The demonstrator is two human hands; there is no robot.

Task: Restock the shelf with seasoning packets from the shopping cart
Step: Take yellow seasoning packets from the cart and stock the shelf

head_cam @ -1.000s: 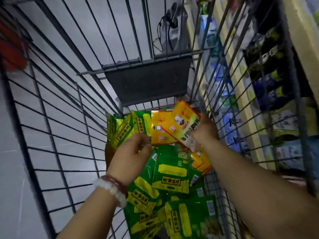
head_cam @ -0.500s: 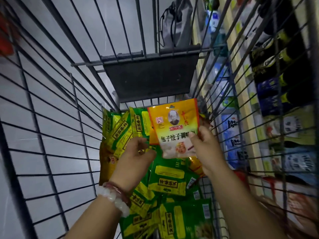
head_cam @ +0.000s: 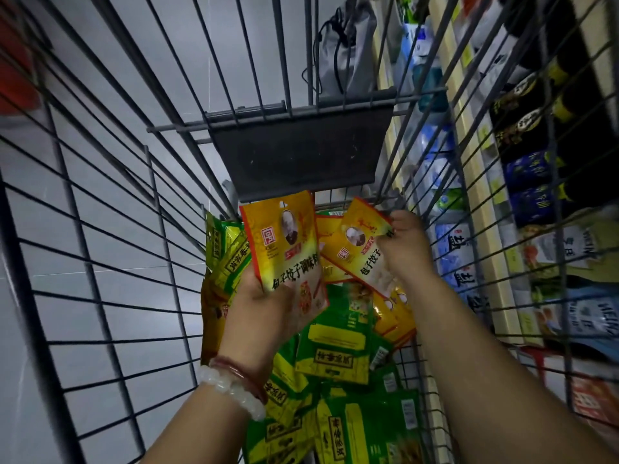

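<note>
While each hand [head_cam: 264, 306] [head_cam: 407, 249] grasps an orange packet [head_cam: 284, 242] [head_cam: 360, 242], cart wires [head_cam: 445, 182] screen the shelf [head_cam: 482, 195].

I am in a shop, my wire shopping cart [head_cam: 100, 202], full shelves [head_cam: 522, 182] on the right, gray floor [head_cam: 110, 65] left

Head camera, looking down into cart [head_cam: 100, 229], close.

Shopping cart [head_cam: 100, 229]: grey metal wire; dark matt plastic flap [head_cam: 301, 152]. Seasoning packets [head_cam: 284, 249]: glossy plastic film, yellow and green. Bracelet [head_cam: 234, 393]: smooth, translucent white beads.
</note>
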